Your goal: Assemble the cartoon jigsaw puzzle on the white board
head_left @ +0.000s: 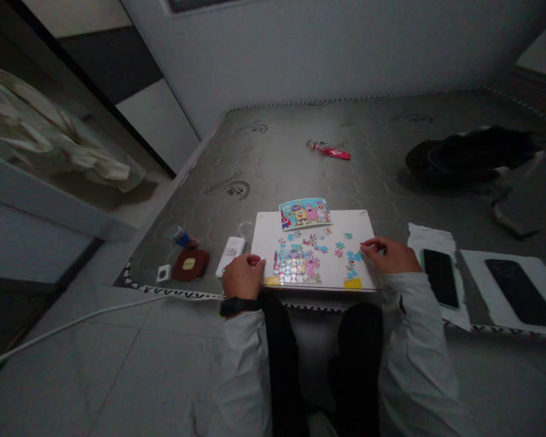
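A white board [341, 221] lies on the mattress edge in front of me. On it sit a partly joined jigsaw block [296, 267], several loose puzzle pieces [321, 243] and a colourful cartoon reference picture [304, 213] at its far edge. My left hand [242, 276] rests curled at the board's near left corner, fingers closed; what it holds, if anything, is hidden. My right hand [389, 255] lies at the board's right side, fingertips pinched by blue loose pieces [353, 256].
Left of the board are a white power bank [230, 255], a brown round object [190, 265], a small can [181, 236] and a white plug [164, 273]. Two dark phones [440, 277] [522, 291] lie on white cloths at right. A red wrapper [331, 150] and dark clothing [471, 155] lie farther back.
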Demonstrator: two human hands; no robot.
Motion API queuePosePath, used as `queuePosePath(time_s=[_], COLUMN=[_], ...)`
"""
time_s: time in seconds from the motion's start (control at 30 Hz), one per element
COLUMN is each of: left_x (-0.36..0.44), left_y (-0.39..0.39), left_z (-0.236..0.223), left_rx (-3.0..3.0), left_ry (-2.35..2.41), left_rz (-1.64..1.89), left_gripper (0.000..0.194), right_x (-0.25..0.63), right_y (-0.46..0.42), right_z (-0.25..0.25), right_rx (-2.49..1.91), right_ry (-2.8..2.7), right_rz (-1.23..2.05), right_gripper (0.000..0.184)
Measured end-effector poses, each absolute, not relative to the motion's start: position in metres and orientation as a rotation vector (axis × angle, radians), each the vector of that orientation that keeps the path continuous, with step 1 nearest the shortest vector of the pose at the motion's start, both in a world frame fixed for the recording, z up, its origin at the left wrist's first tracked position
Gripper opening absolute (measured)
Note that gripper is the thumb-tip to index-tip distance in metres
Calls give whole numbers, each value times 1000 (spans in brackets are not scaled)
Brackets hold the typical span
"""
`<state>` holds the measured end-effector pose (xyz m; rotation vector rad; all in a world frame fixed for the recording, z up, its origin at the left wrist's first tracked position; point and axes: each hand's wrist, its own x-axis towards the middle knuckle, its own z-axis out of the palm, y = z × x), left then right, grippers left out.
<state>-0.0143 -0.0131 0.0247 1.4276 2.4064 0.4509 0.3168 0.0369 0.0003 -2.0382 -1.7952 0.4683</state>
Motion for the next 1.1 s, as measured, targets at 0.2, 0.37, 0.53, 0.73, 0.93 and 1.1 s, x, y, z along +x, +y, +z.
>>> queuePosePath(time_s=[0.2,0.37,0.53,0.73,0.93,1.1], left_x=[-13,-13,-14,-12,-9,-6], left_y=[-13,-13,-11,-12,-11,-10], left_z=[25,21,16,16,20,22], left_rx=[1409,1405,1424,1468,1461,1470], left_ry=[2414,2414,2430,2439,2442,2452], left_rz=[442,464,507,517,556,575], left_gripper=[22,22,22,24,24,24], right_x=[321,326,331,331,331,331], right_y=[37,36,34,32,32,35], right_z=[-3,-3,2,4,4,-2], right_rx=[-2035,-2040,-2031,-2077,-2136,-2113], right_ry=[-1775,-1764,-1845,-1786,-1717,-1698], right_rz=[455,458,528,496,434,417], right_gripper=[31,29,31,29,32,32])
